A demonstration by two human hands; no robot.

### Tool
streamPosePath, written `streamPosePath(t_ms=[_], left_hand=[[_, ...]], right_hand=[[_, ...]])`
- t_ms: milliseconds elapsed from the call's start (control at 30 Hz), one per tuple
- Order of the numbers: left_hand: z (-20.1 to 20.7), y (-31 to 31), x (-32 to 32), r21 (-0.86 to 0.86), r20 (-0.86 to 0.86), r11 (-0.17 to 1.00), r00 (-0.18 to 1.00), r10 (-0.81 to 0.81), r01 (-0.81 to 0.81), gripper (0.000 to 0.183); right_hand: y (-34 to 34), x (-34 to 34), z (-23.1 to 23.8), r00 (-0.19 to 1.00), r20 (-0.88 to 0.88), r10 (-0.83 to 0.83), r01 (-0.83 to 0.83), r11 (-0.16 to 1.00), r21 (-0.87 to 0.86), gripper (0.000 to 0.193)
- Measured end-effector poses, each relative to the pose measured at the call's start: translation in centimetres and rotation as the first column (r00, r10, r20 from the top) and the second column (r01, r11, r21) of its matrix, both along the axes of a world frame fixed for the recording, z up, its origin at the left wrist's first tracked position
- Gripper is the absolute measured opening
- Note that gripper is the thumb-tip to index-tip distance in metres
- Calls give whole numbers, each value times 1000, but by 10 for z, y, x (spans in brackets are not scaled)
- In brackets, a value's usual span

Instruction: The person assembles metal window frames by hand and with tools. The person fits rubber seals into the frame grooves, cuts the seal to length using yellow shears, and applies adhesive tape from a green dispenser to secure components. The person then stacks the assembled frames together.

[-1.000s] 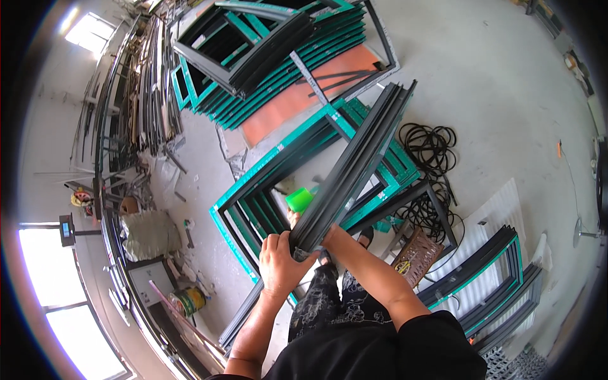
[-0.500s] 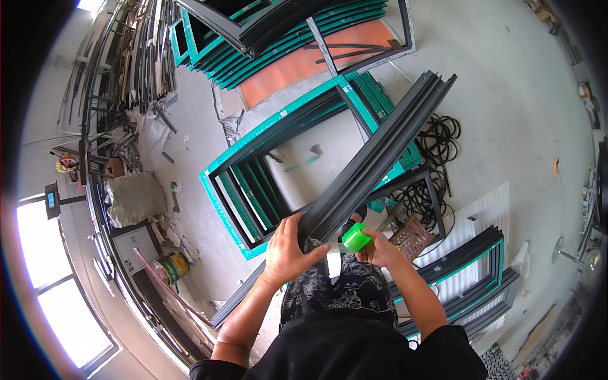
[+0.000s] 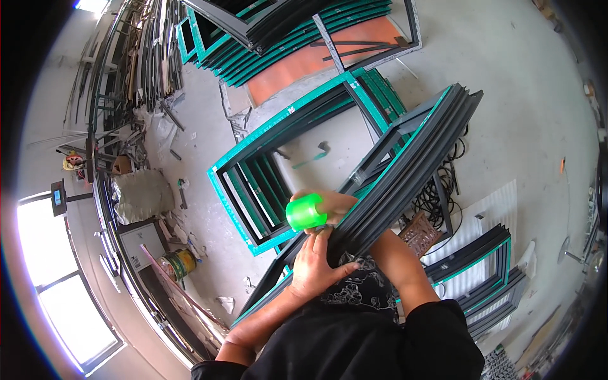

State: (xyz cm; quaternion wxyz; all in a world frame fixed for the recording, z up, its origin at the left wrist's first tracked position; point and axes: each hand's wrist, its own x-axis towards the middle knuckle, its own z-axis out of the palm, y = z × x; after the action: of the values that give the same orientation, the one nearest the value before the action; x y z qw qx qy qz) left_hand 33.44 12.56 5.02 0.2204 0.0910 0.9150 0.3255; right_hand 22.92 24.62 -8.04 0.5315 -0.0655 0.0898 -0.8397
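Note:
A bundle of dark grey window frames [image 3: 405,171] stands on edge, slanting from lower left to upper right before me, with teal film along parts of it. My left hand [image 3: 309,265] lies across its near part, fingers toward the far edge and thumb stretched over the near side, steadying it. My right forearm passes behind the bundle. On the far side, my right hand [image 3: 334,204] comes out closed on a bright green roll of tape [image 3: 304,213], just beyond my left fingertips. The bundle hides my right wrist, and some fingers are behind the roll.
Teal-edged frames [image 3: 253,132] lie stacked on the floor ahead, with more frames [image 3: 234,73] beyond. Black coiled strips [image 3: 446,183] and a brown crate [image 3: 418,234] are at right, near other dark frames [image 3: 475,266]. Long profiles [image 3: 142,63] lean at far left.
My right hand has carried the tape roll from the near side of the bundle to its far side, moving left. The bundle has tilted, showing its frame openings; my left hand shifted slightly right.

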Motion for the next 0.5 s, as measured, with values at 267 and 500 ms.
streamPosePath(t_ms=[267,500], left_hand=[[-3,-23,0,157,45,980,993,113,-119,62],[14,-27,-31,-34,-350,991,930,111,-131,84]], right_hand=[[10,1,18,989,-133,-58,56,998,-18,73],[23,14,9,988,-154,4,-2,1000,14,67]])
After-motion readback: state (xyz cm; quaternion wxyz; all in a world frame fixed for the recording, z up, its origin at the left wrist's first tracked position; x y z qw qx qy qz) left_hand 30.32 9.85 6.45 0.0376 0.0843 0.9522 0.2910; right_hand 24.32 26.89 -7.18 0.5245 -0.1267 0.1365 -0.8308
